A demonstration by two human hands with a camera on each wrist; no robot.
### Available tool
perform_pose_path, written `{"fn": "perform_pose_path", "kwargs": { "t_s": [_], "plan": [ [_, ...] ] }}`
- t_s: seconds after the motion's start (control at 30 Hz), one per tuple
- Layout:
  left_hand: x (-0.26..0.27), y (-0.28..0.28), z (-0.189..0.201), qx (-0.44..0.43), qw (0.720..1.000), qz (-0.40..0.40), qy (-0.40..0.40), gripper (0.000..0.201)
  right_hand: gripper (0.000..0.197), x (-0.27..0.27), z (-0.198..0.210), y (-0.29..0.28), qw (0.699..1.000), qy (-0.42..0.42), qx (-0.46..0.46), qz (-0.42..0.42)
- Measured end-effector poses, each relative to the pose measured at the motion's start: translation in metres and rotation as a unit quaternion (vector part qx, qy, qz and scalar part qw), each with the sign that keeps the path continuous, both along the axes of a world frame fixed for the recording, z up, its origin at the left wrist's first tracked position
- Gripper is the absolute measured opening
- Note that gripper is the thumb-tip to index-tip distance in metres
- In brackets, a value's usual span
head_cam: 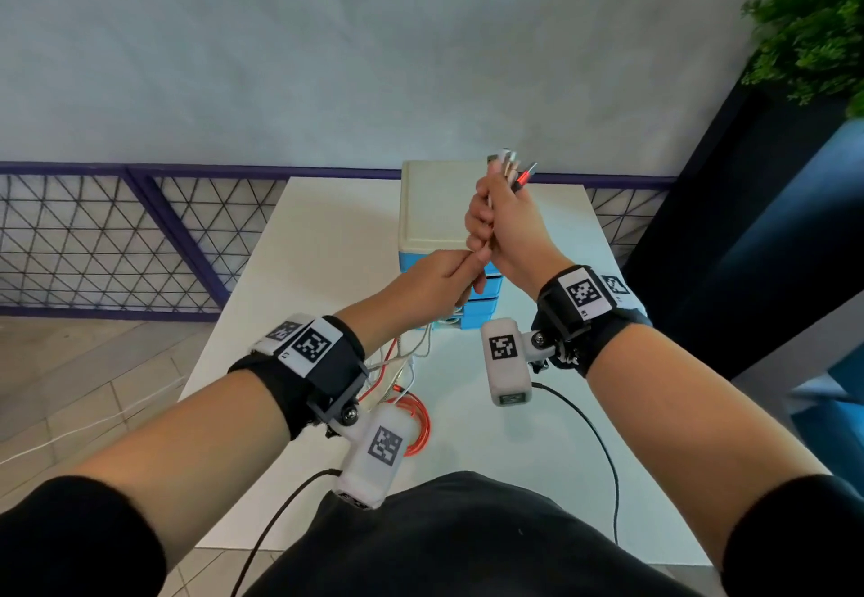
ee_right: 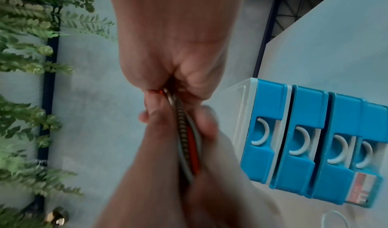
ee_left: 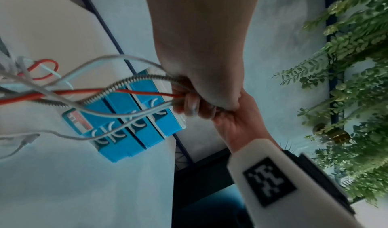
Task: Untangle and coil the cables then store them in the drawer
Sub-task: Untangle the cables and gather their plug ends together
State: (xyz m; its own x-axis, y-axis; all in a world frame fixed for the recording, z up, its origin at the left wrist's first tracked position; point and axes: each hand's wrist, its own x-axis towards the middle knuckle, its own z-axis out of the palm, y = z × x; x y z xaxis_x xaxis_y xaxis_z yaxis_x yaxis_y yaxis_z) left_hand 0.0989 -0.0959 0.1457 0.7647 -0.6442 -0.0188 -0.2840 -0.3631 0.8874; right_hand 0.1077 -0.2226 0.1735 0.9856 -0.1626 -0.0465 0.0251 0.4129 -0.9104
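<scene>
Several cables, white, grey, braided and red, are bunched together. My right hand (head_cam: 495, 217) is raised above the table and grips the bunch, with the connector ends (head_cam: 512, 170) sticking up out of the fist. Just below it my left hand (head_cam: 470, 264) pinches the same cable bunch (ee_left: 134, 91). In the right wrist view the cable bunch (ee_right: 185, 132) runs straight between the right hand (ee_right: 168, 85) and the left hand (ee_right: 168, 157). The loose lengths hang down to a tangle with a red loop (head_cam: 417, 425) on the table. The drawer unit (head_cam: 437, 208) has blue drawers (ee_right: 304, 132), all closed.
The white table (head_cam: 327, 245) is small, and the drawer unit (ee_left: 138, 130) stands at its far edge. A purple mesh railing (head_cam: 117, 241) runs behind, and a green plant (head_cam: 813, 21) in a dark planter stands at the right. A white cord (head_cam: 70, 433) lies on the floor at the left.
</scene>
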Motion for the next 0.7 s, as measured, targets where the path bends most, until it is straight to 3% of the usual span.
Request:
{"fn": "perform_pose_path", "kwargs": {
  "t_s": [0.2, 0.3, 0.37, 0.4, 0.47, 0.5, 0.53, 0.63, 0.7],
  "plan": [
    [0.002, 0.041, -0.009, 0.057, 0.977, -0.098, 0.179, 0.046, 0.040, 0.006, 0.011, -0.042, 0.990, 0.000, 0.103, -0.094],
    [0.003, 0.074, -0.036, 0.166, 0.970, -0.108, 0.145, 0.037, 0.041, 0.007, 0.018, -0.066, 0.985, 0.006, 0.092, -0.145],
    [0.009, 0.086, -0.053, 0.249, 0.955, -0.132, 0.093, 0.030, 0.041, 0.007, 0.016, -0.070, 0.989, 0.023, 0.058, -0.133],
    [0.013, 0.088, -0.060, 0.329, 0.930, -0.158, 0.040, 0.029, 0.041, 0.007, 0.013, -0.068, 0.993, 0.035, 0.031, -0.113],
    [0.019, 0.089, -0.067, 0.525, 0.829, -0.185, -0.061, 0.029, 0.041, 0.005, 0.005, -0.058, 0.996, 0.063, -0.033, -0.044],
    [0.024, 0.091, -0.069, 0.576, 0.794, -0.168, -0.093, 0.024, 0.040, 0.003, 0.002, -0.053, 0.995, 0.080, -0.065, 0.004],
    [0.032, 0.093, -0.067, 0.596, 0.782, -0.138, -0.114, 0.021, 0.039, 0.001, -0.001, -0.049, 0.989, 0.096, -0.096, 0.053],
    [0.061, 0.095, -0.039, 0.601, 0.781, -0.003, -0.170, 0.028, 0.038, -0.006, -0.005, -0.038, 0.961, 0.120, -0.193, 0.160],
    [0.079, 0.093, -0.010, 0.549, 0.799, 0.130, -0.210, 0.028, 0.038, -0.008, -0.004, -0.029, 0.952, 0.112, -0.222, 0.180]
  ]
}}
